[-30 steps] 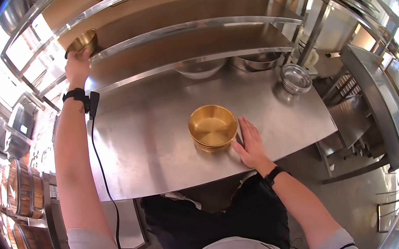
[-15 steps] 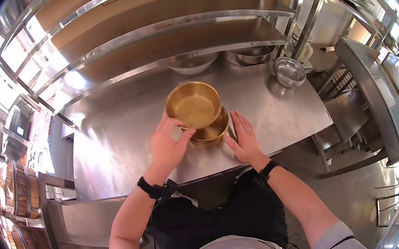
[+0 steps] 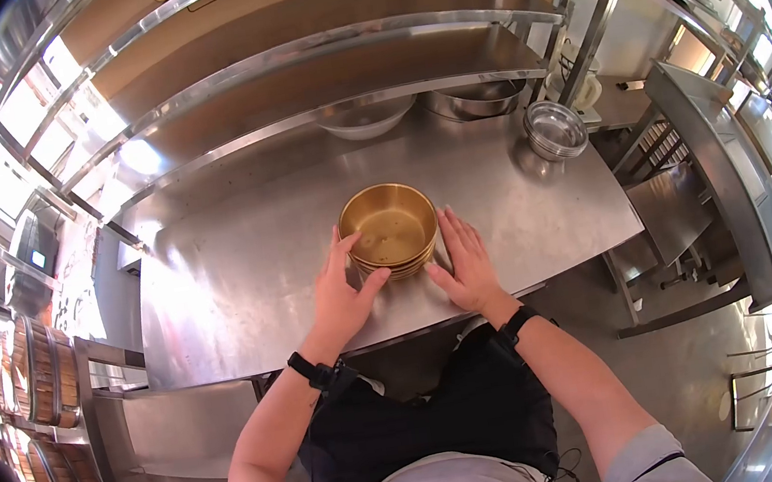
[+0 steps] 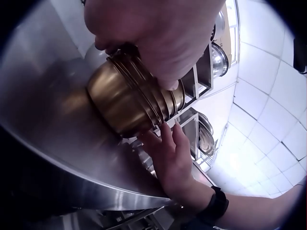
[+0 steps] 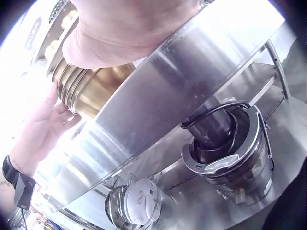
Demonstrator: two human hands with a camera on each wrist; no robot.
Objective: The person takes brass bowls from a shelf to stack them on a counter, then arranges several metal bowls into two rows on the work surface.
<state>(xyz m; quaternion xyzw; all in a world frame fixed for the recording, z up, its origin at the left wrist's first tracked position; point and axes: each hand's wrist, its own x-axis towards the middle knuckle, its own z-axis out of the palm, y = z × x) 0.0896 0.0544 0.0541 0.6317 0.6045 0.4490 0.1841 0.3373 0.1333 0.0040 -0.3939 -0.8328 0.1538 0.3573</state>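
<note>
A nested stack of several gold metal bowls (image 3: 389, 216) stands on the steel table, near its front edge. My left hand (image 3: 342, 291) holds the top bowl at its left side, with a fingertip over the rim and the thumb at the front. On the other side, my right hand (image 3: 469, 264) lies along the stack with its fingers straight. The left wrist view shows the bowls' stacked rims (image 4: 148, 96), with the left hand over them and the right hand (image 4: 168, 153) at their lower edge.
Steel shelves (image 3: 302, 47) run behind the table (image 3: 223, 262). Beneath them sit a white bowl (image 3: 368, 121) and a steel pan (image 3: 473, 103). Small clear bowls (image 3: 556, 129) are stacked at the back right. Wooden buckets (image 3: 42, 369) stand at the left.
My left hand has brought a gold bowl from the shelf at upper left to the stack and lowered it on top. The right hand has stayed beside the stack.
</note>
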